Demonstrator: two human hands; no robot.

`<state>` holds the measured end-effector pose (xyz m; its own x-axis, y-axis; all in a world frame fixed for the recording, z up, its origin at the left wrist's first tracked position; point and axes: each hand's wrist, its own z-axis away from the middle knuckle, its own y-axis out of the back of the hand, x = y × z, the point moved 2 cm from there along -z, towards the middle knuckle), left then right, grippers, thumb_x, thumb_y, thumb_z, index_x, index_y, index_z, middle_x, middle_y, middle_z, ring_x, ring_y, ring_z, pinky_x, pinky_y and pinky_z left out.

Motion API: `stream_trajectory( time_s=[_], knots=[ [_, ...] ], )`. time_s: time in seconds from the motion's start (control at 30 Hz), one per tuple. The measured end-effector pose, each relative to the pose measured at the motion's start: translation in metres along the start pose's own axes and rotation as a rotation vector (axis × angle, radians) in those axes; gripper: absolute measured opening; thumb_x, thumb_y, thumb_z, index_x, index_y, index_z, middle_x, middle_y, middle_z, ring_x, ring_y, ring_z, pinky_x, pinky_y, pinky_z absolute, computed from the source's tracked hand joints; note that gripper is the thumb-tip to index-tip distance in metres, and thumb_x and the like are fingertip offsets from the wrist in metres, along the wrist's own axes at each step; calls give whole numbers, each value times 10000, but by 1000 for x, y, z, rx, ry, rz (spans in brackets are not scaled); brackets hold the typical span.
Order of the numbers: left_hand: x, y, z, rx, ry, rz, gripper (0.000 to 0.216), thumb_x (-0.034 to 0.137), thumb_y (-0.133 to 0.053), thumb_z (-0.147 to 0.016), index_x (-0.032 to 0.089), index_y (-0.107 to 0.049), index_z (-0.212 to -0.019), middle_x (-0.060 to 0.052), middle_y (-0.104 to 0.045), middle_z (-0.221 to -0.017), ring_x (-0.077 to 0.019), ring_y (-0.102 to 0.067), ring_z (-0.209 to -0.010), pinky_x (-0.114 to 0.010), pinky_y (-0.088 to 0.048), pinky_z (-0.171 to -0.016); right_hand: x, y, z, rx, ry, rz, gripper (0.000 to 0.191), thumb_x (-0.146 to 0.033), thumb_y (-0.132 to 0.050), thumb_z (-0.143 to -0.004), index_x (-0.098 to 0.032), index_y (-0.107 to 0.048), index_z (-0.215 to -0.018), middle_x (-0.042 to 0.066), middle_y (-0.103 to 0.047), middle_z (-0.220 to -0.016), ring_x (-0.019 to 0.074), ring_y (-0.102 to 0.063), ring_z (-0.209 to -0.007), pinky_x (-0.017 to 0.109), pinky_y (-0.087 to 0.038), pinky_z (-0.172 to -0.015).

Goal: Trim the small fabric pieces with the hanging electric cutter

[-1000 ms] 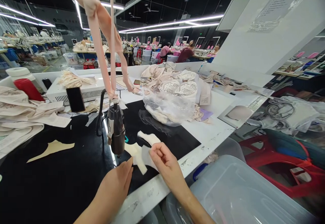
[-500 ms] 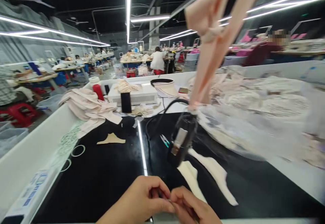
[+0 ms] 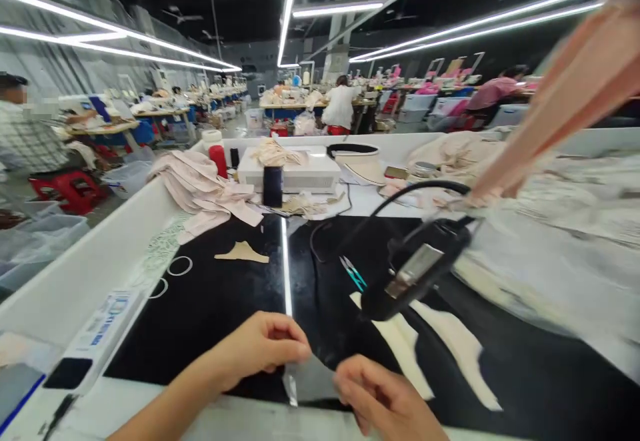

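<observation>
Near the front edge of the black mat, my left hand is closed in a pinch on a corner of a thin clear plastic film. My right hand pinches the other side of the film, which spreads between the two hands. Right of my hands lie two cream curved fabric pieces. A black hand tool with a metal plate hangs blurred above them from a pink fabric strip. Teal-handled thread snips rest beside the tool.
A small beige fabric piece and two white rings lie on the mat's left. Pink fabric strips, a white box, a phone and a visor stand behind. Plastic-covered fabric fills the right. Co-workers sit farther off.
My hands have drawn apart, and the clear film now shows stretched between them. The hanging tool has swung to the right and tilts more. The camera view has turned slightly left.
</observation>
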<state>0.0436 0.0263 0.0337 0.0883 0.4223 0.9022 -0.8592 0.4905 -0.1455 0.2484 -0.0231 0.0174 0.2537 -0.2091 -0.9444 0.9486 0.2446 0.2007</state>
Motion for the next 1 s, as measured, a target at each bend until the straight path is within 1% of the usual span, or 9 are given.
stream_trajectory(
  time_s=[0.17,0.4,0.47,0.53,0.67,0.73,0.8,0.87,1.0],
  knots=[
    [0,10,4,-58,60,36,367,468,-786,-725,158,-595,-774,51,-511,-694,-52,-260,-547,-206,-118,-473,-12,-7,2,-1,-29,-140,341,-522,-684,-789,-186,-660,-738,-34,-562,-636,93,-461,-519,220,-395,-541],
    [-4,17,2,-58,45,21,418,514,-782,-734,173,-545,-774,74,-406,-660,-56,-244,-542,-205,-109,-462,-14,-13,1,54,4,-167,281,-457,-709,-796,-183,-676,-740,-37,-530,-606,102,-451,-552,218,-382,-532],
    [-4,18,0,-47,-1,-6,413,526,-773,-750,170,-568,-794,74,-422,-634,-56,-266,-525,-203,-127,-454,-16,-14,2,70,43,-103,254,-430,-707,-809,-189,-687,-731,-44,-489,-569,105,-430,-544,226,-353,-524],
    [-1,16,0,-33,-80,-38,422,550,-761,-765,162,-597,-802,50,-499,-635,-64,-351,-538,-195,-222,-469,-21,-14,4,37,134,-41,233,-410,-726,-813,-198,-713,-718,-22,-541,-617,119,-476,-592,240,-366,-562],
    [8,10,5,-69,-268,-63,405,549,-733,-812,158,-628,-798,-25,-648,-792,-115,-534,-715,-239,-426,-690,-32,-11,8,-107,359,-131,295,-525,-700,-844,-238,-756,-809,25,-648,-839,159,-567,-745,268,-433,-674],
    [10,8,7,-120,-363,-57,365,522,-695,-863,167,-623,-819,-24,-650,-810,-125,-552,-750,-255,-438,-736,-31,-8,6,-34,374,-177,322,-553,-594,-916,-259,-724,-912,27,-646,-906,165,-576,-796,272,-447,-708],
    [8,8,7,-150,-424,-58,346,516,-650,-901,178,-600,-842,-16,-637,-807,-129,-554,-755,-258,-441,-733,-27,-9,3,28,350,-171,286,-518,-518,-970,-278,-657,-1038,36,-648,-1067,183,-591,-968,294,-455,-844],
    [4,9,5,-153,-435,-75,355,532,-602,-925,184,-579,-859,-15,-626,-808,-131,-551,-742,-259,-443,-711,-22,-15,-2,6,334,-147,264,-486,-494,-988,-282,-594,-1123,42,-626,-1173,200,-570,-1101,329,-423,-961],
    [2,13,-1,-109,-440,-185,367,526,-484,-980,185,-588,-893,-21,-630,-810,-146,-566,-751,-273,-456,-715,-15,-25,-10,30,256,-30,186,-408,-557,-950,-227,-592,-926,3,-609,-883,174,-573,-848,284,-441,-782]
  ],
)
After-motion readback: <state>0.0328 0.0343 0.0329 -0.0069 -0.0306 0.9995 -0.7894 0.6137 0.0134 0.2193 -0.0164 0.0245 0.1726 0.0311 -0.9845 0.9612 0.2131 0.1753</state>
